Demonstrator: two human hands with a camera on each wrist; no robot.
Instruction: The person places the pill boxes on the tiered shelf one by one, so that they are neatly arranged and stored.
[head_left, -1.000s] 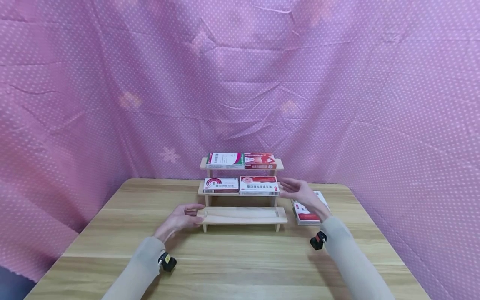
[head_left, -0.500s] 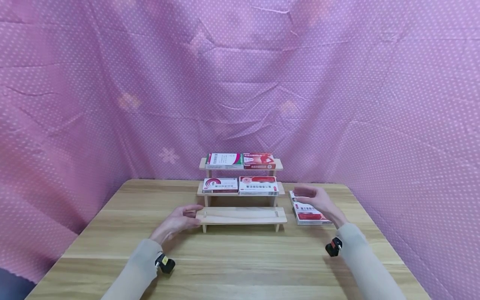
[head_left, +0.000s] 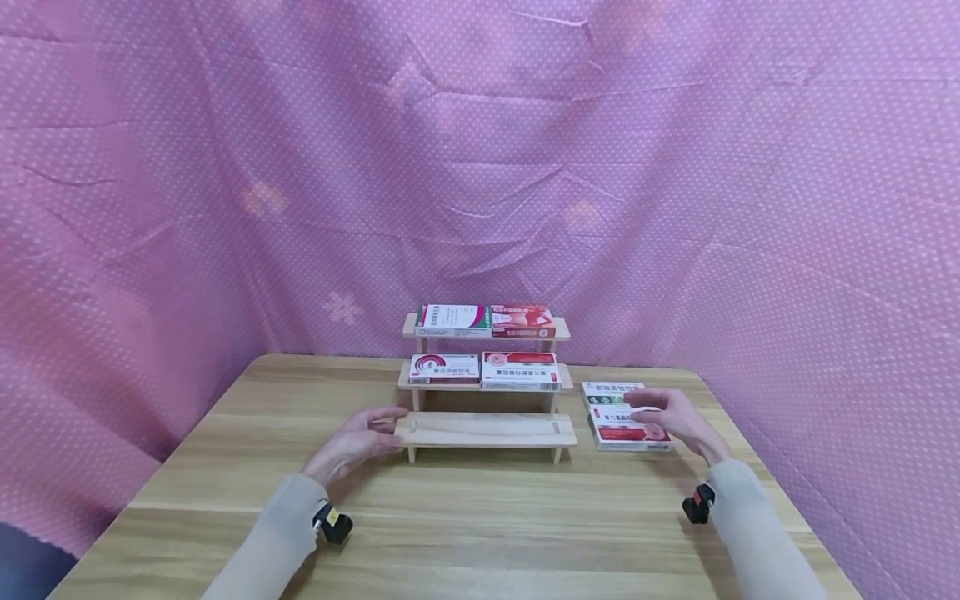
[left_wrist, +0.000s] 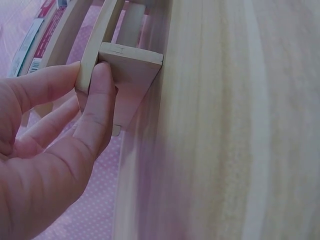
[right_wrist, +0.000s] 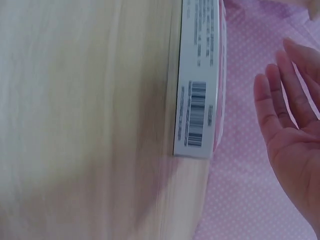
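A three-step wooden display stand [head_left: 487, 431] stands at the middle back of the table. My left hand [head_left: 356, 446] pinches the left end of its bottom step; in the left wrist view, thumb and fingers lie on either side of the step board [left_wrist: 89, 62]. To the right, my right hand [head_left: 678, 419] hovers over two flat medicine boxes, a white one with green [head_left: 603, 390] behind a white-and-red one [head_left: 618, 431]. Its fingers are relaxed and hold nothing. The right wrist view has the hand [right_wrist: 295, 125] apart from a box's barcode side [right_wrist: 196, 100].
On the middle step lie a white medicine box with a swirl [head_left: 442, 368] and a white-and-red box [head_left: 521, 372]. The top step bears a white-and-green box [head_left: 452, 319] and a red box [head_left: 522, 320]. A pink dotted cloth [head_left: 480, 167] hangs behind the table [head_left: 480, 525].
My right hand has moved from the right end of the middle step, rightward and toward me, over the boxes on the table. The left hand stays at the bottom step.
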